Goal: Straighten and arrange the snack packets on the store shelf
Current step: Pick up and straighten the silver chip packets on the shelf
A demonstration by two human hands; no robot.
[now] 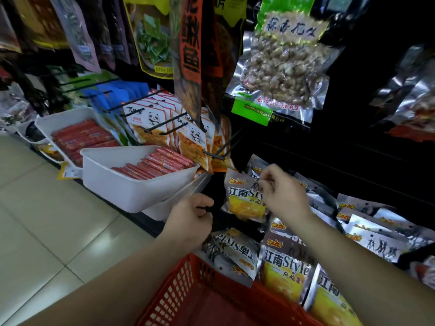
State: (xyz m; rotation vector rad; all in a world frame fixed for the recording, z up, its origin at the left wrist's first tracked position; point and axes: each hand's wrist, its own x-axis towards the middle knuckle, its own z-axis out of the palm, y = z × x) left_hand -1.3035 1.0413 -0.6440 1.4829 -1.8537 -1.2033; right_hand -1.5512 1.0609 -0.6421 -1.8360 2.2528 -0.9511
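Note:
My right hand (281,191) pinches the top of a silver-and-yellow chip packet (244,201) that hangs in front of the dark shelf. My left hand (191,218) is curled around a thin black peg hook (209,209) just left of that packet. More packets of the same kind stand in the red plastic basket (179,292) below, one upside down (235,250) and two upright (286,271). Several matching silver packets (367,229) hang in rows to the right.
Two white bins of red sausages (131,184) jut out at the left. Panda-print snack bags (164,128) hang on black hooks above them. A large bag of peanuts (282,69) and orange fish snack packs (189,50) hang overhead. Tiled floor lies at the left.

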